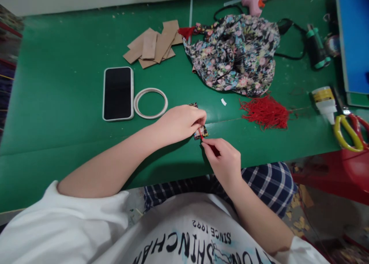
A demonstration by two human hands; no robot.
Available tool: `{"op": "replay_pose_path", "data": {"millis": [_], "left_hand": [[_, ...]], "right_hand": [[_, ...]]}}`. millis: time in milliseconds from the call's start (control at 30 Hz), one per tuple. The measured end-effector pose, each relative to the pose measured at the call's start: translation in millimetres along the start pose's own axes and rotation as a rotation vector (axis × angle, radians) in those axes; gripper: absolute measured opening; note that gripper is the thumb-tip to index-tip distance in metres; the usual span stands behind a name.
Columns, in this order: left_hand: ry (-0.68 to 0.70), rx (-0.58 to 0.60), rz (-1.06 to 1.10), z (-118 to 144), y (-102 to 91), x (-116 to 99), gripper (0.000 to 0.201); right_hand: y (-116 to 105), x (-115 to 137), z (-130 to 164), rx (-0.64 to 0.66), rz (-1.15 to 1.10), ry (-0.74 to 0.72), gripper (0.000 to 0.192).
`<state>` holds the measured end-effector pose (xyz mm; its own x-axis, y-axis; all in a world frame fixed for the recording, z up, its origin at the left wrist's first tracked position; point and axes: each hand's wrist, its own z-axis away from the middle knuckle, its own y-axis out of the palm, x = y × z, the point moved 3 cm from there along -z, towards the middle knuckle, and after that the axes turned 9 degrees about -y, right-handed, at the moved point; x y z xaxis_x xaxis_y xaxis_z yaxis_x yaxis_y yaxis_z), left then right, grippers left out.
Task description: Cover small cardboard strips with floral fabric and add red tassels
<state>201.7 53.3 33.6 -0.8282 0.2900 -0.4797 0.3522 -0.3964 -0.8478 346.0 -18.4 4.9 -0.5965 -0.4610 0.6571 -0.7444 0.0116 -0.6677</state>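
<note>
A small piece covered in dark floral fabric lies on the green table, mostly under my left hand. The fingers of that hand are curled and pressed onto the piece, hiding its middle. A thin red cord runs over the lower end of the piece. My right hand pinches the cord's near end between thumb and forefinger, just off the piece's lower edge. To the right lies a bundle of red threads. A tiny white scrap sits above and right of my hands.
A phone and a tape roll lie left of my hands. Behind are cardboard strips, crumpled floral fabric and a pink glue gun. At the right are a glue bottle, scissors and a green-handled tool.
</note>
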Motion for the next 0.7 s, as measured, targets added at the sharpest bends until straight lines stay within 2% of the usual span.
{"op": "replay_pose_path", "data": {"millis": [700], "left_hand": [[-0.051,0.026,-0.058,2.8,1.6,-5.9,0.009]], "right_hand": [[0.5,0.3,0.7,0.034,0.045,-0.014,0.013]]}}
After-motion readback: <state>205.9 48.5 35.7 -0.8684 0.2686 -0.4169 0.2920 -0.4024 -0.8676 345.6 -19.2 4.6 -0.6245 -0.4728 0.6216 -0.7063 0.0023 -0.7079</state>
